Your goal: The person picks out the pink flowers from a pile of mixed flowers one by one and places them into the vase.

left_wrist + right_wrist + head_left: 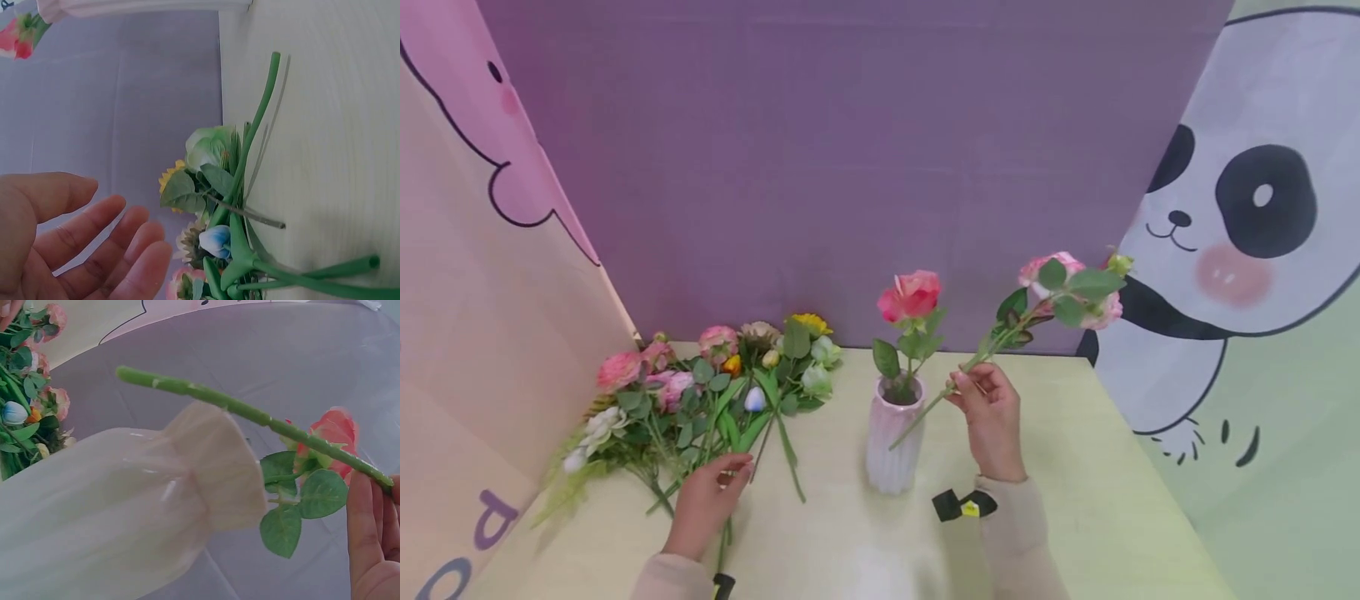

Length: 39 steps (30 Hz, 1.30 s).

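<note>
Between thumb and fingers my right hand (992, 417) pinches the green stem of a pink artificial flower spray (1067, 292). The blooms lean up to the right, and the stem's lower end slants down in front of the vase. A white ruffled-rim vase (895, 450) stands upright just left of this hand, holding one coral-pink rose (912, 298) with green leaves. In the right wrist view the bare stem (212, 397) crosses above the vase mouth, outside it. My left hand (709, 500) hovers by the flower pile's stems, its fingers loosely bent with nothing between them in the left wrist view.
A pile of artificial flowers (700, 400) covers the table's left side, with pink, white, yellow and blue-white blooms. Some green stems (790, 458) stick out toward the vase. A purple backdrop (850, 167) rises behind the table (1112, 500); printed panels flank it.
</note>
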### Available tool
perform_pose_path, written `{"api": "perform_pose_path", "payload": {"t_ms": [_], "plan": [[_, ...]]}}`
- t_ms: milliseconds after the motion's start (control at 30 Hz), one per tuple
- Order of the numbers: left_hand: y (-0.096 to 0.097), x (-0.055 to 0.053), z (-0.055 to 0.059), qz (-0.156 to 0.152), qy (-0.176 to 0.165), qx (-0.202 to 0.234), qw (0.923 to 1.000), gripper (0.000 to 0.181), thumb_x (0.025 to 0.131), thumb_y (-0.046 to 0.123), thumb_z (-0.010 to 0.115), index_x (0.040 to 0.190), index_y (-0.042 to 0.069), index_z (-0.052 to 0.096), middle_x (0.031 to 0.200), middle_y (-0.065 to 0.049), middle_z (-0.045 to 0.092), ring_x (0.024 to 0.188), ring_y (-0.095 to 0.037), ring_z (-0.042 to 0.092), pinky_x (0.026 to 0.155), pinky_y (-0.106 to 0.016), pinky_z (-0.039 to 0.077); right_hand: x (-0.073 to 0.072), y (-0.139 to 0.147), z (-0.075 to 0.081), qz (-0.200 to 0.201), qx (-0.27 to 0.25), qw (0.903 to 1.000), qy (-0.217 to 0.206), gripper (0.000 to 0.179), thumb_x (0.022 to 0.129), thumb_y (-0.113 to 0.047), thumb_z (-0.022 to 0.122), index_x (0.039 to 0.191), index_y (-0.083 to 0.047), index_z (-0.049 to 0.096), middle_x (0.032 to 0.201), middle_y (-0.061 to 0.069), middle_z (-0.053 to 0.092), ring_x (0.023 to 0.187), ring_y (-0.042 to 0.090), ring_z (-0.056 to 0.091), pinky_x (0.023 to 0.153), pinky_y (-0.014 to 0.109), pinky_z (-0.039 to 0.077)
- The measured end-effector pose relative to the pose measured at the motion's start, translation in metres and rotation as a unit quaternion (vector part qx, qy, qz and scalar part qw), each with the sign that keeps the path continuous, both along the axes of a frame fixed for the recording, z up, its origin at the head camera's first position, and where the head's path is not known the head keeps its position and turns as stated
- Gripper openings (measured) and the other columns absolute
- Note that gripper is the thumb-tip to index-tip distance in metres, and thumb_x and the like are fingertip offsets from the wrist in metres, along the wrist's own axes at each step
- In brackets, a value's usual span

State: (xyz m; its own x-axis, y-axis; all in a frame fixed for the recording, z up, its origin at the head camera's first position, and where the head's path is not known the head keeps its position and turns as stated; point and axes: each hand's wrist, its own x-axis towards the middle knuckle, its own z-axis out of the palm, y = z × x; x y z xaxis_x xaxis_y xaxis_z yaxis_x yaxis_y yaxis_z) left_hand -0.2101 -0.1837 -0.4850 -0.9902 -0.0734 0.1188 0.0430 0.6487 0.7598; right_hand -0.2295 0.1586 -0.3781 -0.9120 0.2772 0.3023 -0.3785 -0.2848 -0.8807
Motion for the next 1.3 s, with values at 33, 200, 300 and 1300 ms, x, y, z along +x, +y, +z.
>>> {"api": "perform_pose_path", "payload": {"t_ms": [33,200,300,1300], "plan": [[-0.002,0.000,0.000,0.001,-0.003,0.001,1.0000,0.023,0.091,0.017,0.061,0.110,0.006,0.068,0.098,-0.009,0.069,0.080,-0.017,0.062,0.067,-0.031,0.051,-0.001,0.000,0.002,0.000,-0.002,1.0000,0.003,0.012,0.090,0.007,0.056,0.091,-0.006,0.055,0.085,0.001,0.063,0.078,0.011,0.063,0.073,0.027,0.057],[-0.013,-0.001,-0.001,0.004,-0.014,0.002,0.9999,0.024,0.092,0.016,0.060,0.112,0.004,0.066,0.102,-0.012,0.068,0.082,-0.020,0.063,0.067,-0.032,0.052,-0.007,0.003,0.010,-0.002,-0.004,0.9999,0.010,0.014,0.090,0.007,0.056,0.089,-0.007,0.055,0.086,0.001,0.063,0.079,0.012,0.062,0.072,0.027,0.057],[-0.019,-0.001,-0.002,0.014,-0.017,-0.004,0.9998,0.028,0.092,0.017,0.060,0.115,0.003,0.063,0.107,-0.015,0.067,0.087,-0.024,0.063,0.068,-0.034,0.052,-0.010,0.004,0.015,-0.001,-0.009,0.9998,0.017,0.015,0.090,0.008,0.055,0.089,-0.007,0.055,0.086,0.002,0.063,0.079,0.012,0.062,0.072,0.026,0.057],[-0.042,0.002,-0.011,0.018,-0.059,-0.016,0.9979,0.035,0.093,0.020,0.058,0.120,-0.003,0.057,0.105,-0.020,0.066,0.089,-0.030,0.063,0.072,-0.042,0.053,-0.028,0.002,0.029,-0.010,-0.072,0.9942,0.080,0.016,0.089,0.008,0.057,0.087,-0.007,0.057,0.083,0.003,0.063,0.076,0.014,0.062,0.069,0.025,0.057]]}}
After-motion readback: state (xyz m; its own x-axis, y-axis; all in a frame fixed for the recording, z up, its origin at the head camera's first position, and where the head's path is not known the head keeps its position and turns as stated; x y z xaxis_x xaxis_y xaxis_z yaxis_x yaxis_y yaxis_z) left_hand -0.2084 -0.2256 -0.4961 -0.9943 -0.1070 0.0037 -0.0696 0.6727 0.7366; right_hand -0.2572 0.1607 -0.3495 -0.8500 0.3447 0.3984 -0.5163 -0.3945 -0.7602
